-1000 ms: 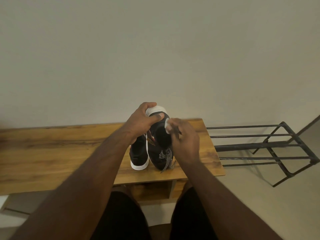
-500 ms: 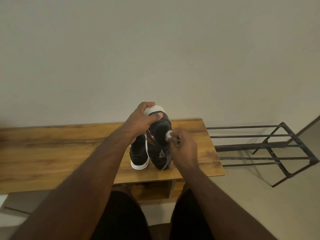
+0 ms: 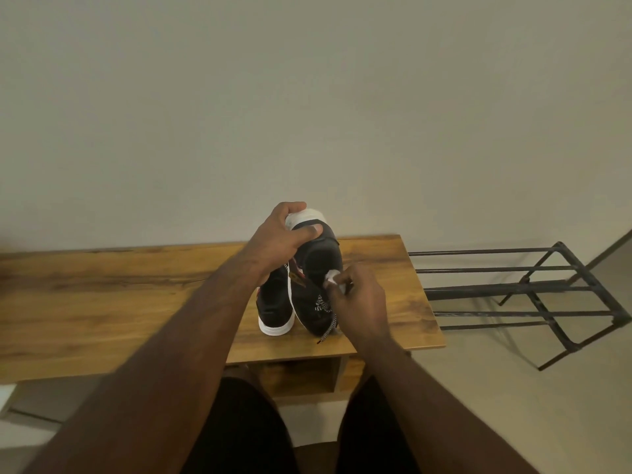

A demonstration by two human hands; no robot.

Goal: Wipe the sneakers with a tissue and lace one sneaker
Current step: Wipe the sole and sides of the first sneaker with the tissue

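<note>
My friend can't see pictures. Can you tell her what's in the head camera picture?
A person's left hand holds a black sneaker tipped up on a wooden table, while the right hand rubs it with a small white tissue. A second black sneaker rests beside it, and a black metal rack stands to the right.

Both forearms are bare, with no sleeves in view. The left hand (image 3: 278, 241) and right hand (image 3: 359, 302) wear no gloves. Black shorts (image 3: 246, 429) cover the thighs.

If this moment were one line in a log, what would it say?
step: wiping | left hand: grips raised sneaker by toe | right hand: pinches tissue on it | other sneaker: on table
</note>
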